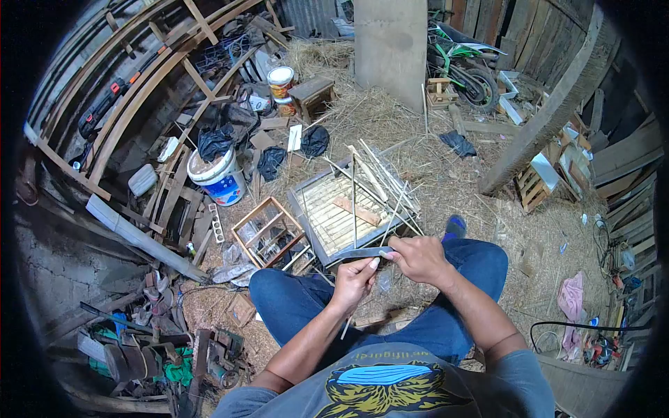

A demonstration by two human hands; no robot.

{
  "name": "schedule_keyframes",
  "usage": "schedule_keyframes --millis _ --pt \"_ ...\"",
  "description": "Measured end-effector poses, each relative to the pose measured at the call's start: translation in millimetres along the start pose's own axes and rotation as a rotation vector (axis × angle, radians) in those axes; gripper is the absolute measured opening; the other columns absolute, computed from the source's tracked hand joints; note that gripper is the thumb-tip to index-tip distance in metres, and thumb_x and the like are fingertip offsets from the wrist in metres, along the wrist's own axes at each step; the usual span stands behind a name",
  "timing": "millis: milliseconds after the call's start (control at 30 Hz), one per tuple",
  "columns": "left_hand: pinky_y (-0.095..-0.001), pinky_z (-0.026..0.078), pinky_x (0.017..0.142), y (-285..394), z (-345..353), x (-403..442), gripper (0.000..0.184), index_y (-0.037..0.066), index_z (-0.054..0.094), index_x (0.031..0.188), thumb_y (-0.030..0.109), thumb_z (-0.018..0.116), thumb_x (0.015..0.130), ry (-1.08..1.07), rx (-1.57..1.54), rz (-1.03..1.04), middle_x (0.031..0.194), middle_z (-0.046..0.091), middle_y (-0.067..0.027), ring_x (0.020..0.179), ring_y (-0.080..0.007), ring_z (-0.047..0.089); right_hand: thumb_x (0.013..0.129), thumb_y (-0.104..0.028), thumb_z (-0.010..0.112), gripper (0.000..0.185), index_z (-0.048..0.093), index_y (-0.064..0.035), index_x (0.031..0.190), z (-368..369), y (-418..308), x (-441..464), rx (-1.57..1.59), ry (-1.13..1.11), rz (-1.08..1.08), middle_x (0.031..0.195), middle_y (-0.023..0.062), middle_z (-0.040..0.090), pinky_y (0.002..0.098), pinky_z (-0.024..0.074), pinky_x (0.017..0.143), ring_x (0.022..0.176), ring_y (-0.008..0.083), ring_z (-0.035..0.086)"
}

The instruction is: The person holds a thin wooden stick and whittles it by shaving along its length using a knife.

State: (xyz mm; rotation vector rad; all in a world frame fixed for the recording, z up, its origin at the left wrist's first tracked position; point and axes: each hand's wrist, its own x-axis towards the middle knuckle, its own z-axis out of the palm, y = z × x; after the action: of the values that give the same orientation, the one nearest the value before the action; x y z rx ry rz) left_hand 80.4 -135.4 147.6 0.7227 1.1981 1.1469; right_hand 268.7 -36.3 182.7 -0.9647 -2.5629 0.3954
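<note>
While right hand (420,258) grips knife (357,253), left hand (355,282) pinches thin strip (346,328) between knees (482,268) — blade just beside left thumb (375,264), near crate (326,212) bearing wood block (357,210) and loose sticks (371,177).

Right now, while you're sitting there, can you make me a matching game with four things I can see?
1. knife
2. bucket
3. cloth
4. dirt bike

A. pink
B. green and white, at the back
C. gripped in the right hand
D. white and blue, with a black plastic bag on top

Pairs: 1-C, 2-D, 3-A, 4-B
</note>
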Motion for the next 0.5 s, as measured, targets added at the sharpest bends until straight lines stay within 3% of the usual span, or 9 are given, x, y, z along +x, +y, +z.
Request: schedule_keyframes --millis 33,100,167,267,367,433,467,500 --pt "-0.0228 0.026 0.041 3.5 1.7 -2.0 0.025 0.004 0.073 0.114 0.024 0.062 0.104 0.024 -0.031 -0.017 0.06 0.05 0.0061 0.045 -0.0033 0.037 0.099 -0.04 0.056 0.026 0.061 -0.0145 0.096 2.8 3.0 0.3 -0.009 -0.008 0.002 0.072 0.0099 0.069 0.0486 0.0511 0.053 0.065 0.034 0.069" --pt "-0.0226 0.026 0.041 4.7 -0.3 -9.1 0.028 0.004 0.072 0.122 0.024 0.062 0.104 0.048 -0.061 -0.037 0.06 0.05 0.006 0.045 -0.0032 0.038 0.102 -0.043 0.05 0.03 0.061 -0.0149 0.098 1.3 31.1 1.9 -0.218 -0.024 0.255 0.073 0.0116 0.069 0.0521 0.0511 0.057 0.068 0.0363 0.07" --pt "-0.0223 0.027 0.041 -3.1 -11.3 -25.8 0.037 0.005 0.064 0.136 0.023 0.061 0.105 0.021 0.038 -0.129 0.061 0.051 0.0058 0.045 -0.0031 0.039 0.104 -0.046 0.044 0.033 0.06 -0.0165 0.103 -24.2 79.5 -0.8 -0.198 -0.107 0.449 0.075 0.0124 0.07 0.0543 0.0499 0.058 0.07 0.0372 0.07" --pt "-0.0216 0.029 0.041 -19.1 -14.8 -34.9 0.038 0.005 0.062 0.139 0.024 0.06 0.106 0.005 0.006 -0.145 0.062 0.052 0.005 0.045 -0.0033 0.04 0.105 -0.046 0.042 0.034 0.059 -0.0173 0.103 -28.8 119.0 -16.0 -0.222 0.082 0.461 0.074 0.013 0.069 0.0533 0.049 0.058 0.067 0.0371 0.068" --pt "-0.0212 0.03 0.041 -30.2 -18.1 -19.1 0.039 0.006 0.061 0.14 0.025 0.059 0.106 0.07 -0.055 -0.119 0.066 0.055 0.0036 0.045 -0.0037 0.039 0.104 -0.044 0.044 0.032 0.058 -0.0162 0.099 -24.5 71.0 -14.3 -0.07 0.102 0.454 0.072 0.0136 0.068 0.0536 0.0483 0.059 0.067 0.0377 0.067" --pt "-0.0211 0.03 0.041 -8.0 -6.5 -17.5 0.03 0.003 0.069 0.124 0.025 0.059 0.106 0.097 -0.028 -0.092 0.066 0.056 0.0027 0.044 -0.0042 0.04 0.104 -0.042 0.047 0.031 0.057 -0.0148 0.094 -17.0 21.3 -13.9 0.058 0.005 0.313 0.07 0.0143 0.066 0.0532 0.0478 0.057 0.066 0.0381 0.067" --pt "-0.0211 0.03 0.041 -10.6 -5.8 -15.4 0.03 0.003 0.069 0.124 0.025 0.059 0.106 0.095 -0.027 -0.092 0.066 0.056 0.0027 0.044 -0.0042 0.04 0.103 -0.041 0.049 0.029 0.056 -0.0147 0.094 -13.8 -0.4 -13.2 0.102 -0.026 0.249 0.071 0.0135 0.067 0.0523 0.0477 0.055 0.065 0.0374 0.067" --pt "-0.0212 0.03 0.041 -14.6 -6.9 -11.6 0.024 0.003 0.07 0.11 0.024 0.06 0.105 0.061 0.001 -0.07 0.064 0.056 0.0025 0.044 -0.0044 0.04 0.102 -0.04 0.052 0.027 0.056 -0.0147 0.095 -10.3 -15.4 -13.0 0.146 -0.055 0.186 0.071 0.0127 0.067 0.0514 0.0476 0.053 0.064 0.0367 0.067"
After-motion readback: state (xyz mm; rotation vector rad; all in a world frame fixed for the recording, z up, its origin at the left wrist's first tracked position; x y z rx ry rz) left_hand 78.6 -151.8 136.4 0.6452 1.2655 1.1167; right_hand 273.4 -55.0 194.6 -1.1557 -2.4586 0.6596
